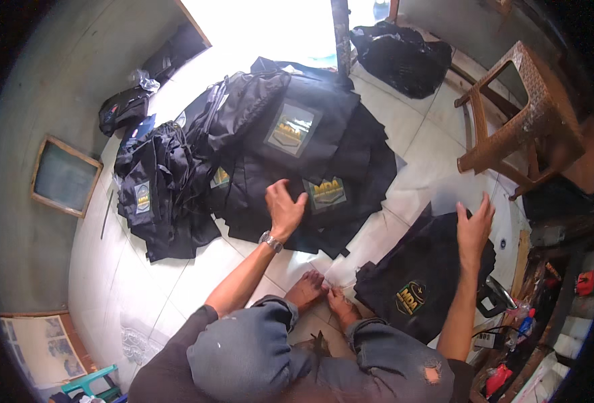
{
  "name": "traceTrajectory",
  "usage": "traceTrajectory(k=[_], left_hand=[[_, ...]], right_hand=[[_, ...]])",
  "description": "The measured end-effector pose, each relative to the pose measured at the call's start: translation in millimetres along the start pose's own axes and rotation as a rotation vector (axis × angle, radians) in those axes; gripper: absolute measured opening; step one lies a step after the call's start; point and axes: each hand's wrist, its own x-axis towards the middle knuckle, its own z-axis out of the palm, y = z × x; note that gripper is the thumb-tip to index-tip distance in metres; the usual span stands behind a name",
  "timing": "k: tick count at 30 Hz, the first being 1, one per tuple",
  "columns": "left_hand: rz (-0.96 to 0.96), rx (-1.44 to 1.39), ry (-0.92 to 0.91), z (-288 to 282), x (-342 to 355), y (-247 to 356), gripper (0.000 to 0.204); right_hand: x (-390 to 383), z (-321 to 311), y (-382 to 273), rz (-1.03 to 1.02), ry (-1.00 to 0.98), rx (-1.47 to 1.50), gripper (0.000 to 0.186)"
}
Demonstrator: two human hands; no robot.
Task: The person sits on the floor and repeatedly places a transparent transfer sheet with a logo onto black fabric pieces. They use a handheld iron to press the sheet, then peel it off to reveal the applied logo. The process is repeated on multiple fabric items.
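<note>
My left hand (283,207), with a watch on the wrist, is over a large pile of black fabric pieces (340,134), its fingers slightly curved and apart, near a printed yellow emblem (325,193). My right hand (475,225) is open, thumb and fingers spread, above a smaller black fabric stack (394,275) bearing a yellow emblem (409,297). A blurred translucent sheet (450,197) is beside its fingertips; I cannot tell whether they touch. Another printed patch under clear film (290,131) lies on the pile. Crumpled black fabric (159,201) lies at the left.
A brown plastic stool (532,114) stands at right, before a cluttered wooden shelf (538,309). A wooden-framed screen (67,176) leans on the left wall. A black bundle (404,57) lies at the back, beside a dark post (342,33). My bare feet (307,290) are on white tiles.
</note>
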Motion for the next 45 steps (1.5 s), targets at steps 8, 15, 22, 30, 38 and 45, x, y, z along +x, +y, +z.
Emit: traceTrajectory(k=[8,15,22,30,38,45], left_hand=[[-0.301,-0.347,-0.195,-0.1,-24.7,-18.5,0.065],[-0.263,-0.230,-0.202,-57.6,-85.7,-52.4,0.056],[0.433,0.179,-0.101,-45.9,-21.2,-7.1,0.048],[0.639,0.205,-0.294,-20.7,79.2,7.3,0.017],[0.666,0.052,-0.405,14.6,88.5,16.3,0.022],[0.652,-0.006,-0.445,24.2,83.0,15.8,0.023]], right_hand=[[-46.5,148.4,-98.7,-0.060,-0.557,0.438,0.028],[-129.3,203.1,-115.8,-0.179,-0.666,0.470,0.033],[-124.4,186.1,-132.7,-0.155,-0.537,0.106,0.064],[-128.3,165.0,-153.6,-0.370,-0.797,0.472,0.016],[-93.9,217.7,-135.4,-0.355,-0.454,0.427,0.039],[-97.0,214.5,-131.3,-0.455,-0.576,0.284,0.022]])
